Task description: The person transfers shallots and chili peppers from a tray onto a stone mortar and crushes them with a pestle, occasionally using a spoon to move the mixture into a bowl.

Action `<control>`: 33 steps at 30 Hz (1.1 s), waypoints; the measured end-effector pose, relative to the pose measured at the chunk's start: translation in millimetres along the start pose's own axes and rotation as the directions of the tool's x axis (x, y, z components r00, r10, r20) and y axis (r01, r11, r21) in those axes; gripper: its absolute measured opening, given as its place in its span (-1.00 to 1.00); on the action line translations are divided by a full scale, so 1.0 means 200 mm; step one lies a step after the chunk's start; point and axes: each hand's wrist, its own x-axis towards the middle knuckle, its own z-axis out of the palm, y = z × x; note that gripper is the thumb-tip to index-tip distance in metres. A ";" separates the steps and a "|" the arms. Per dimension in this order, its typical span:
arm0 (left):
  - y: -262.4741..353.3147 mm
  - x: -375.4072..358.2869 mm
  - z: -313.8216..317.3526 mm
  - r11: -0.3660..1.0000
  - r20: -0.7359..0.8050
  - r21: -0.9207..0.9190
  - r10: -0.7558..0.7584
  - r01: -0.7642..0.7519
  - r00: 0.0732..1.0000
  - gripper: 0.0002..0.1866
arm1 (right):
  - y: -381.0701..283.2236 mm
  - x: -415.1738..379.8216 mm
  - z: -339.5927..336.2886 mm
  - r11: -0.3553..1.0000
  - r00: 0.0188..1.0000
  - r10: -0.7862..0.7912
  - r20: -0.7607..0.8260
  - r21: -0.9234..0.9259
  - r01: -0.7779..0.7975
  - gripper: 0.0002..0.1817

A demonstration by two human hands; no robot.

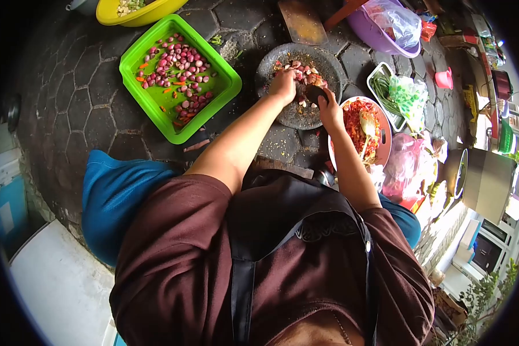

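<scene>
A round grey stone mortar stands on the paving in front of me, holding peeled shallots and reddish bits. My left hand reaches into it, fingers curled together against the shallots; whatever they grip is hidden. My right hand grips a dark stone pestle, tilted over the mortar's right side. Left of the mortar lies a green tray with many red shallots and a few orange chillies. Close by my right forearm is a pink bowl of chopped red chillies with a spoon in it.
A wooden board lies beyond the mortar. Around it are a yellow basin, a purple basin with plastic bags, and a white tray of green beans. Pink plastic bags crowd the right side.
</scene>
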 end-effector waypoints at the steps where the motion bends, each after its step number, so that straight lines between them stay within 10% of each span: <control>1: 0.01 0.02 -0.08 0.999 0.011 -0.040 -0.020 0.021 1.000 -0.82 | -0.02 -0.01 0.00 1.000 1.000 0.001 0.021 0.017 -0.001 -0.57; 8: -0.16 0.21 -0.28 0.995 -0.369 0.010 -0.088 0.098 0.925 -0.85 | -0.21 -0.16 0.01 0.968 0.990 -0.116 -0.078 -0.234 0.095 -0.51; 14: -0.14 0.15 -0.34 0.986 -0.291 -0.091 -0.160 0.139 0.943 -0.86 | -0.05 -0.02 0.10 0.972 0.985 0.003 0.175 -0.233 0.039 -0.42; 19: -0.23 0.16 -0.36 0.983 -0.260 -0.064 -0.181 0.170 0.949 -0.85 | -0.11 0.00 -0.02 0.992 0.993 -0.119 0.021 -0.036 0.120 -0.52; 26: -0.33 0.01 -0.46 0.950 -0.288 0.051 -0.281 0.308 0.915 -0.83 | -0.16 -0.07 0.18 0.935 0.982 -0.150 0.113 -0.306 0.178 -0.53; 28: -0.41 -0.04 -0.56 0.908 -0.263 0.202 -0.311 0.368 0.913 -0.76 | -0.18 0.05 0.12 0.972 0.974 0.065 0.217 -0.235 -0.013 -0.54; 30: -0.55 -0.08 -0.65 0.791 -0.380 -0.109 -0.593 0.603 0.710 -0.65 | -0.07 0.12 0.10 0.989 0.988 -0.075 0.134 -0.116 0.090 -0.56; 32: -0.57 -0.20 -0.83 0.628 -0.351 0.309 -0.622 0.714 0.700 -0.69 | -0.08 0.08 0.06 0.996 0.995 -0.093 0.046 -0.003 0.094 -0.56; 33: -0.69 -0.21 -0.85 0.485 -0.333 -0.011 -0.827 0.875 0.454 -0.57 | -0.11 0.03 0.02 0.997 0.997 -0.067 0.039 0.034 0.065 -0.56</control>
